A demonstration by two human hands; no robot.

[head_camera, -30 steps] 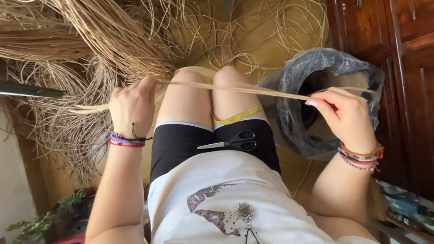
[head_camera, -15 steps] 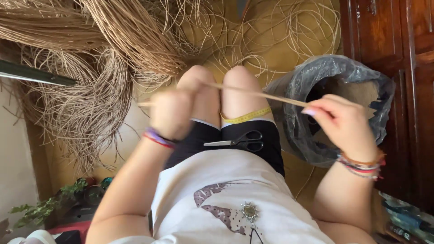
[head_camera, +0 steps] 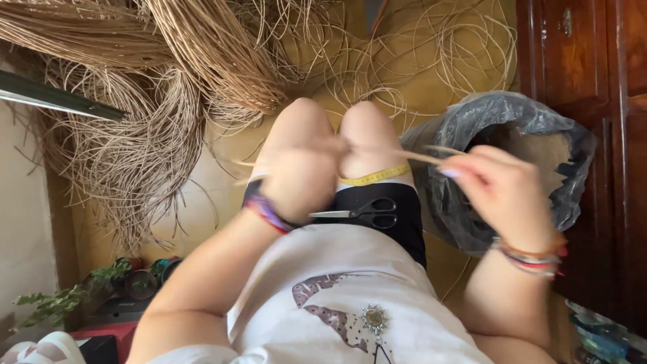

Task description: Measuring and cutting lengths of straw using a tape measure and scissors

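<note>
My left hand (head_camera: 300,182) and my right hand (head_camera: 502,192) are both closed on a bundle of thin tan reed strands (head_camera: 421,157) held across my knees. Both hands are blurred by motion. The strands stick out a little to the left of the left hand and run to the right hand, which sits in front of a grey plastic bag (head_camera: 512,121). Black-handled scissors (head_camera: 367,212) lie on my lap beside a yellow measuring tape (head_camera: 377,176) draped over my thigh.
A large heap of tan reed fibres (head_camera: 155,87) covers the yellowish floor ahead and to the left, with loose loops (head_camera: 438,47) further right. A dark wooden cabinet (head_camera: 593,81) stands at the right. Small potted plants (head_camera: 87,286) sit at lower left.
My left hand has slid right along the strands toward my right hand and lifted closer to the camera. The strand span between the hands is shorter. The view has shifted slightly.
</note>
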